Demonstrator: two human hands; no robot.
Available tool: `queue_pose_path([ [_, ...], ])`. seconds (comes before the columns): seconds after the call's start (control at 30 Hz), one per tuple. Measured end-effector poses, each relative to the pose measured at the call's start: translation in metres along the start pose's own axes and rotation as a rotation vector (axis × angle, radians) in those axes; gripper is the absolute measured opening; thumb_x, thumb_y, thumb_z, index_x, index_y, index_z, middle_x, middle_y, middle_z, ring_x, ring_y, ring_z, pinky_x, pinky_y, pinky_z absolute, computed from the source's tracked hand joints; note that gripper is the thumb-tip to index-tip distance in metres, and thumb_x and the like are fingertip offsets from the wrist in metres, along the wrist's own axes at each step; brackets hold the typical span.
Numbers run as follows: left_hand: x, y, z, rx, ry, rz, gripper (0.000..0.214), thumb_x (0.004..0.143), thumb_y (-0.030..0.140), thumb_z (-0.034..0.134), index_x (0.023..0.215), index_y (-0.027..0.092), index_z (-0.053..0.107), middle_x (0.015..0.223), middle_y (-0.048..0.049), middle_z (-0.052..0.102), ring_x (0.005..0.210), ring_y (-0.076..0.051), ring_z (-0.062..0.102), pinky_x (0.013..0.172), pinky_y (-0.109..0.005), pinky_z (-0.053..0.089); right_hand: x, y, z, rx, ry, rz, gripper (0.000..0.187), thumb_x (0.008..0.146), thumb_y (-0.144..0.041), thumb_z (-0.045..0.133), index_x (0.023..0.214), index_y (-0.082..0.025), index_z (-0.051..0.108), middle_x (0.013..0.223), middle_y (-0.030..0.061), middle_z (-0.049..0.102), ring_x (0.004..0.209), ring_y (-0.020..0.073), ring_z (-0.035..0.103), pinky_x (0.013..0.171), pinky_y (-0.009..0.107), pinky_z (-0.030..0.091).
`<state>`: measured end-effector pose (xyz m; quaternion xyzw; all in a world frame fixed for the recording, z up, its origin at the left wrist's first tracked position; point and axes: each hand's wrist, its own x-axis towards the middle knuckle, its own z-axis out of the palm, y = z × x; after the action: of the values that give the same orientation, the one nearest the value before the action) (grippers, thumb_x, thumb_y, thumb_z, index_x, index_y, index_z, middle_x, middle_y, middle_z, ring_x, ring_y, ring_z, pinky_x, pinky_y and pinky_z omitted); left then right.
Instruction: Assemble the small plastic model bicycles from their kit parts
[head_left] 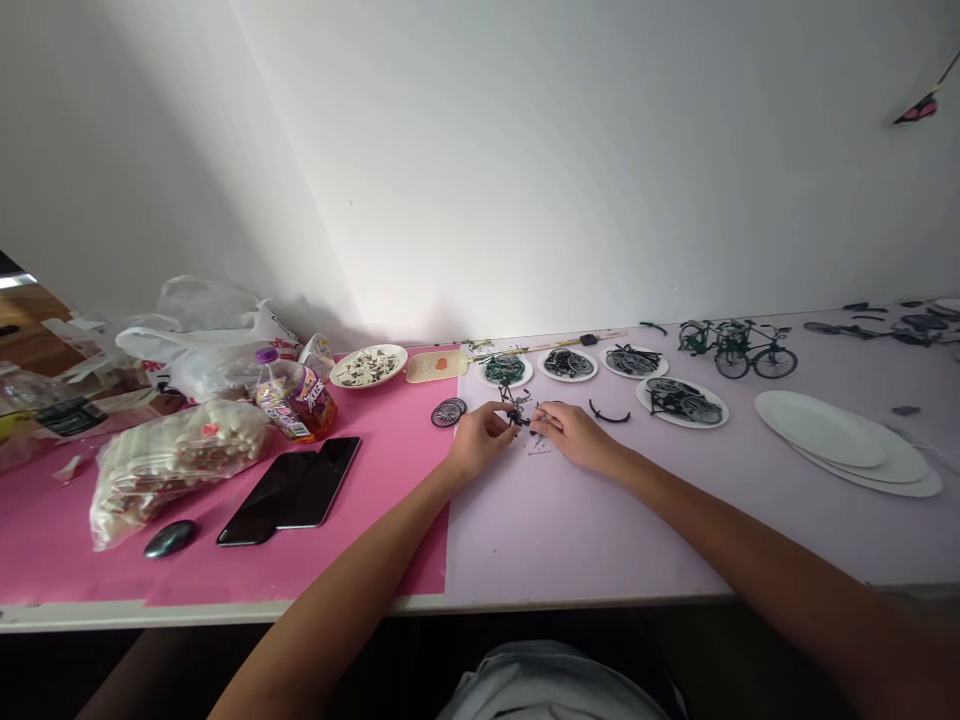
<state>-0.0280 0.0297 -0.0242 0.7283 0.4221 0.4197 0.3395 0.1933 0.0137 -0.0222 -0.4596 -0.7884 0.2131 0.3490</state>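
Note:
My left hand [480, 438] pinches a dark model bicycle frame [508, 398] between thumb and fingertips, just above the pale table. My right hand [577, 432] is closed at the frame's right side, with its fingertips pressed together close to it. Whatever those fingertips hold is too small to make out. Below the hands lie a few tiny thin pieces [538, 453]. A loose black spoked wheel [448, 412] rests left of my left hand, on the pink sheet's edge. Beyond my right hand lies a curved black piece [609, 413].
Several white plates of dark bicycle parts, including one plate [720, 410], line the back. Assembled model bicycles [756, 355] stand behind stacked white plates [911, 470]. Leftward are a bowl [400, 360], yellow tray [412, 372], drink bottle [289, 400], phones [319, 490], mouse [171, 539] and plastic bags [195, 350].

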Motion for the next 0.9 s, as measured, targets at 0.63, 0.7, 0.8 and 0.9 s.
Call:
queue_pose_path([
  [0.63,-0.007,0.013,0.004,0.051,-0.078,0.009,0.026,0.083,0.037,0.074,0.096,0.020,0.058,0.074,-0.0031,0.077,0.063,-0.016,0.070,0.058,-0.023,0.051,-0.005,-0.016,0.004,-0.081,0.089,-0.047,0.027,0.101,-0.042,0.052,0.084,-0.022,0.057,0.077,-0.0001,0.064,0.062,0.0145,0.050,0.058,0.027,0.034],
  [0.7,-0.008,0.013,0.005,0.051,-0.070,0.006,0.027,0.084,0.040,0.074,0.092,0.021,0.056,0.073,-0.0031,0.077,0.062,-0.016,0.070,0.058,-0.023,0.051,-0.005,-0.016,0.004,-0.072,0.091,-0.052,0.026,0.102,-0.042,0.051,0.086,-0.022,0.057,0.078,0.0002,0.065,0.063,0.0148,0.052,0.060,0.027,0.036],
  [0.8,-0.009,0.013,0.007,0.057,-0.051,0.009,0.028,0.086,0.043,0.073,0.090,0.021,0.055,0.073,-0.0034,0.077,0.062,-0.017,0.071,0.057,-0.023,0.050,-0.006,-0.018,0.003,-0.058,0.088,-0.047,0.027,0.102,-0.043,0.051,0.088,-0.022,0.059,0.078,0.0001,0.066,0.061,0.0148,0.053,0.060,0.027,0.037],
  [0.9,-0.009,0.013,0.008,0.026,-0.065,0.011,0.029,0.088,0.043,0.071,0.102,0.020,0.059,0.074,-0.0035,0.078,0.065,-0.018,0.073,0.061,-0.024,0.054,-0.006,-0.019,0.002,-0.056,0.085,-0.039,0.028,0.102,-0.044,0.051,0.088,-0.022,0.059,0.077,0.0005,0.067,0.061,0.0151,0.053,0.060,0.027,0.037],
])
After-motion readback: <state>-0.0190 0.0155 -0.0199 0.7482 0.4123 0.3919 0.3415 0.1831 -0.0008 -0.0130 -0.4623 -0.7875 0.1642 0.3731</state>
